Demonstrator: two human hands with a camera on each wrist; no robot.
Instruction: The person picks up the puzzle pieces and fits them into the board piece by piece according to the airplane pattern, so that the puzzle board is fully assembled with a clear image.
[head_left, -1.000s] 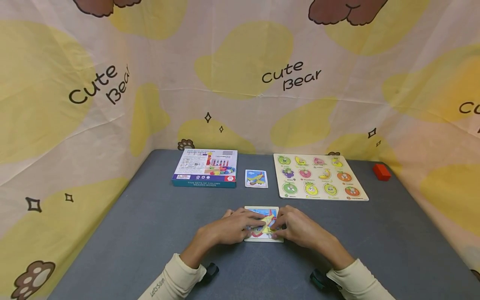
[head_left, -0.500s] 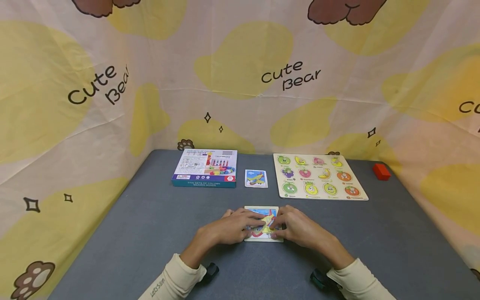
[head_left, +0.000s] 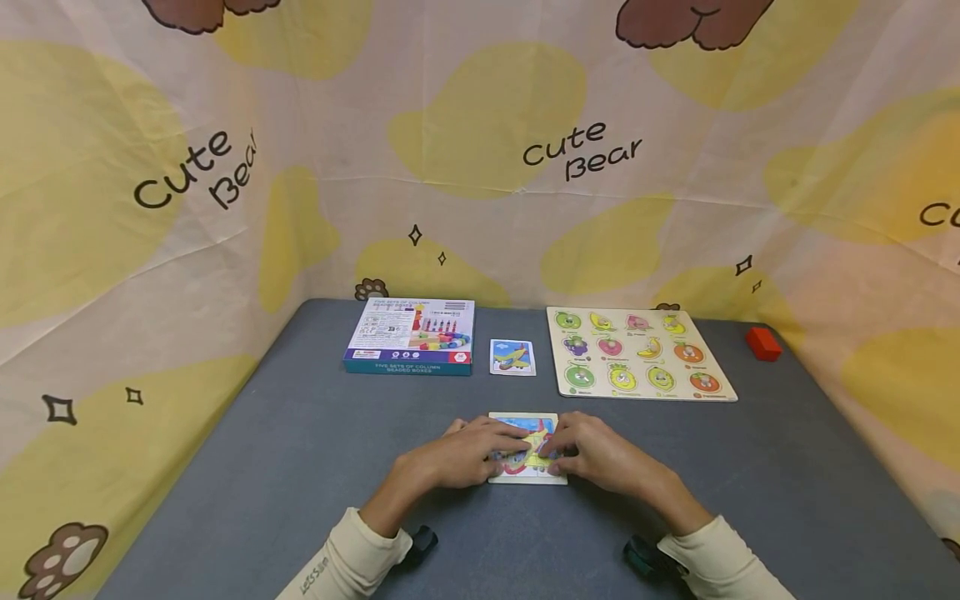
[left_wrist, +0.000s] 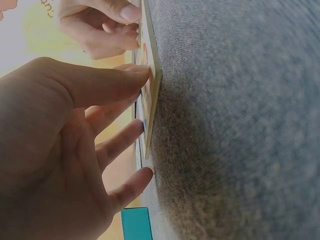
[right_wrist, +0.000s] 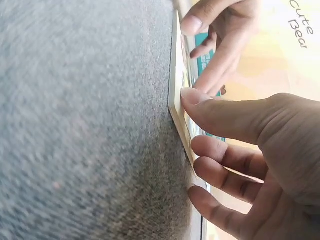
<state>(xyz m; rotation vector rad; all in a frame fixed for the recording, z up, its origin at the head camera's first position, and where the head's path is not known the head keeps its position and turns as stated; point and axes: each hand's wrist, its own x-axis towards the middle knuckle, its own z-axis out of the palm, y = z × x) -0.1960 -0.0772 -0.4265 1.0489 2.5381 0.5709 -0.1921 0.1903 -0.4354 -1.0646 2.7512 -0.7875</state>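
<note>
A small flat jigsaw puzzle lies on the grey table in front of me. Its picture is a yellow plane with red parts on blue, partly covered by my hands. My left hand rests on its left side, fingers extended across the picture and thumb near the front edge. On the right side, my right hand touches the top with thumb and bent fingertips, which stand apart. Both wrist views show the puzzle's pale edge flat on the cloth, with the thumbs on its upper face. Behind it lies a card with a similar plane.
At the back left lies a toy box with bead pictures. A fruit picture board lies at the back right, and a red block sits beyond it near the table's right edge. A printed cloth hangs behind the table.
My right hand has shifted a little to the right, its thumb sliding toward the puzzle's right edge. The left hand and the puzzle stay where they were.
</note>
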